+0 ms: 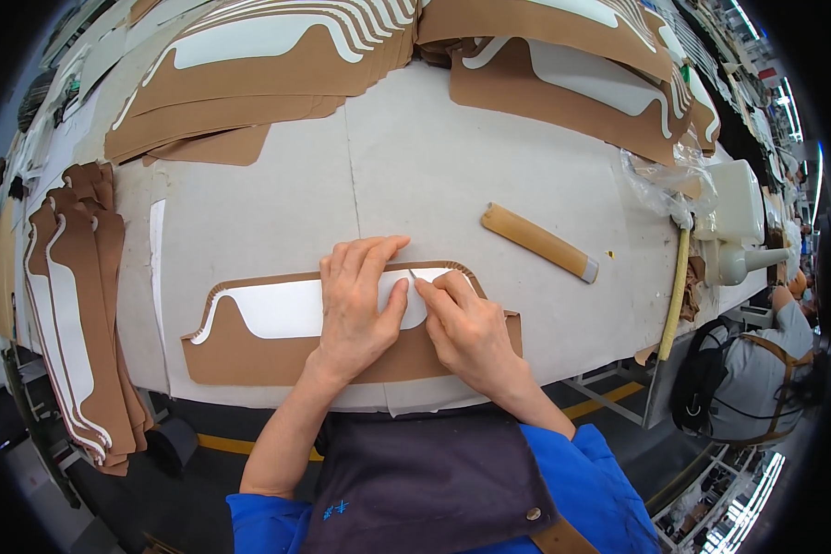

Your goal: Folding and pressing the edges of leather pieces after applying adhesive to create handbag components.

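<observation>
On the pale, paper-covered worktable (452, 157), close to its near edge, lay a flat brown leather-like cut piece with a white, wavy-edged overlay (268, 323). The left hand (355, 300) was spread flat across the middle of that piece, fingers extended and pressing down, gripping nothing. The right hand (466, 328) was pinched around a thin, pointed metal tool (415, 275), whose tip met the white overlay near its upper right edge, just beside the left thumb.

The closeness of tip and thumb looked like the main hazard: a slip of the point toward the left could have nicked the thumb or scratched the white surface. If the left hand's pressure eased, the overlay could probably have shifted on the brown backing and ended up misaligned. The piece also sat near the table's edge, so a sideways push might have slid part of it off.

A tan wooden stick with a pale end (539, 242) lay well apart on the right, out of the way. Stacks of similar brown-and-white pieces (277, 55) stood along the far side and another stack (74, 305) on the left.
</observation>
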A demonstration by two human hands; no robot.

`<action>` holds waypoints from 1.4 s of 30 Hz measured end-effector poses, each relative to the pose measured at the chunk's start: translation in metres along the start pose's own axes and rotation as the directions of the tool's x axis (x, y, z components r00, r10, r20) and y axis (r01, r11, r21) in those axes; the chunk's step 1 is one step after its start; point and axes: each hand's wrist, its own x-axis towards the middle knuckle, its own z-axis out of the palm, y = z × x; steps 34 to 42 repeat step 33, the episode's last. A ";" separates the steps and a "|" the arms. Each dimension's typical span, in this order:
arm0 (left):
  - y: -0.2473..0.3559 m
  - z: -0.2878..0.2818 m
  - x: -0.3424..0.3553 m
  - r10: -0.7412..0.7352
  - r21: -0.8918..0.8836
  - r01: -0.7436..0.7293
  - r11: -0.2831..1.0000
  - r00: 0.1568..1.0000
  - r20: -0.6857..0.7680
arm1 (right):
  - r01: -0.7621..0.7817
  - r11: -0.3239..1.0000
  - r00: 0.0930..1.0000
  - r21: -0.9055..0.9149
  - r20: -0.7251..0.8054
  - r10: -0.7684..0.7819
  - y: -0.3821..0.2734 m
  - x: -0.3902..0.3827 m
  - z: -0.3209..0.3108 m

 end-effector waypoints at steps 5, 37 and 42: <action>0.001 0.000 0.000 0.003 -0.008 -0.003 1.000 1.000 0.003 | -0.044 0.997 0.999 -0.057 -0.023 0.043 -0.011 0.001 0.004; -0.005 0.002 -0.003 -0.012 -0.056 0.011 0.998 1.000 -0.020 | 0.005 0.998 1.000 0.070 -0.010 -0.004 0.003 0.005 0.007; -0.005 0.002 -0.003 -0.012 -0.056 0.011 0.998 1.000 -0.020 | 0.005 0.998 1.000 0.070 -0.010 -0.004 0.003 0.005 0.007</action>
